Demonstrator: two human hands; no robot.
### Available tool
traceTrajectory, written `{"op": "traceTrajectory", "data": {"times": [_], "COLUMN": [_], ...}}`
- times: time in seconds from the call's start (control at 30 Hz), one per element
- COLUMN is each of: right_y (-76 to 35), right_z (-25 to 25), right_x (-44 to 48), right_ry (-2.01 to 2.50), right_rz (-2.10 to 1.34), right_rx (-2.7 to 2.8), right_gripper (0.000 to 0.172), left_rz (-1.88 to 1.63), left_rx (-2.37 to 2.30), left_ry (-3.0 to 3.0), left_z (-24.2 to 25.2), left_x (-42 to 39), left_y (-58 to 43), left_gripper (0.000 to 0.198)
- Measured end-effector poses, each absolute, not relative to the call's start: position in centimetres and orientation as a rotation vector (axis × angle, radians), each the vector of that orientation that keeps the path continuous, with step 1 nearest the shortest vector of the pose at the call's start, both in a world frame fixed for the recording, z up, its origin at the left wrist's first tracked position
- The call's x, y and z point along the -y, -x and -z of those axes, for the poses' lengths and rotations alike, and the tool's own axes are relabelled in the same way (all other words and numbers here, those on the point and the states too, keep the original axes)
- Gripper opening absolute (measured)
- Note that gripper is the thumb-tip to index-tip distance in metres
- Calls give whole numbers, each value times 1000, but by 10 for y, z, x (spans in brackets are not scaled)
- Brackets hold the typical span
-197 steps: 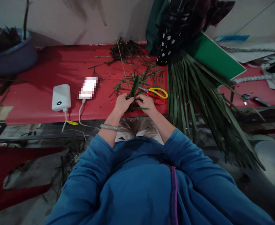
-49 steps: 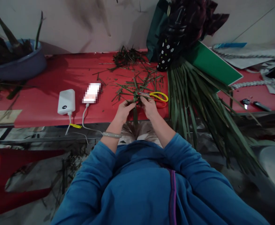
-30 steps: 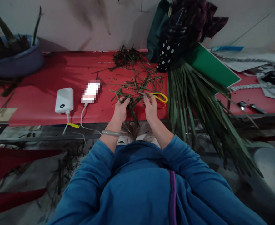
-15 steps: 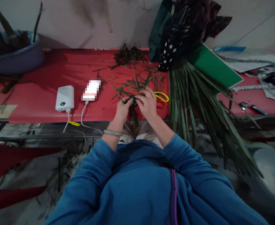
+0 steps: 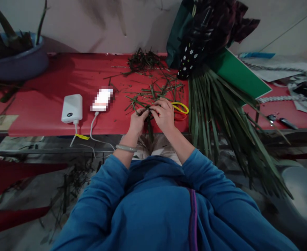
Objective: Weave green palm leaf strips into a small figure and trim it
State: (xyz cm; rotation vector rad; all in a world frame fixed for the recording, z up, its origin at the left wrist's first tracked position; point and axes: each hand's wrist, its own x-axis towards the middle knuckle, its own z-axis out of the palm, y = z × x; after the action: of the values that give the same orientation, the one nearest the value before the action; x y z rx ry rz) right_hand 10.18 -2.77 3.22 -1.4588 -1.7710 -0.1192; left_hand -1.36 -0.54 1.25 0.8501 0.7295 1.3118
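1. Find the leaf piece [image 5: 150, 128] between both hands, over the near edge of the red worktop [image 5: 77, 69], with one green end hanging down past that edge; cannot make out the folds at its centre, too small and half covered by fingertips.
2. Anchor with the left hand [image 5: 137, 122], thumb and forefinger pinching the leaf piece; best to press close to the fold, so as to stop springy leaf from slackening.
3. Work with the right hand [image 5: 165, 113], thumb and finger pinching just beside the left fingertips, remaining fingers bent above; better to draw in small, even pulls, for fear of splitting a strip along the grain.
4. Mind the scraps [image 5: 153, 92] just beyond the fingers; cannot tell, at the upper left, held strips from loose ones; worth sorting by feel before tightening.
5. Avoid nudging the scissors [image 5: 186, 107], beside the right hand with yellow and red handles showing; treat the hidden points with care.
6. Move freely between the palm fronds [image 5: 208, 111] at right and the white power bank [image 5: 72, 108], well apart at left.
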Motion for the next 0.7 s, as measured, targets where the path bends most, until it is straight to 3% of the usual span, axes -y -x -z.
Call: {"op": "traceTrajectory", "data": {"times": [0.7], "right_y": [-111], "right_z": [-37], "right_x": [13], "right_ry": [1393], "right_rz": [-189], "right_rx": [1823], "right_gripper": [19], "left_rz": [-1290], "left_rx": [-736], "left_ry": [-897], "left_z": [-11], "left_x": [6], "left_y": [15], "left_gripper": [21]}}
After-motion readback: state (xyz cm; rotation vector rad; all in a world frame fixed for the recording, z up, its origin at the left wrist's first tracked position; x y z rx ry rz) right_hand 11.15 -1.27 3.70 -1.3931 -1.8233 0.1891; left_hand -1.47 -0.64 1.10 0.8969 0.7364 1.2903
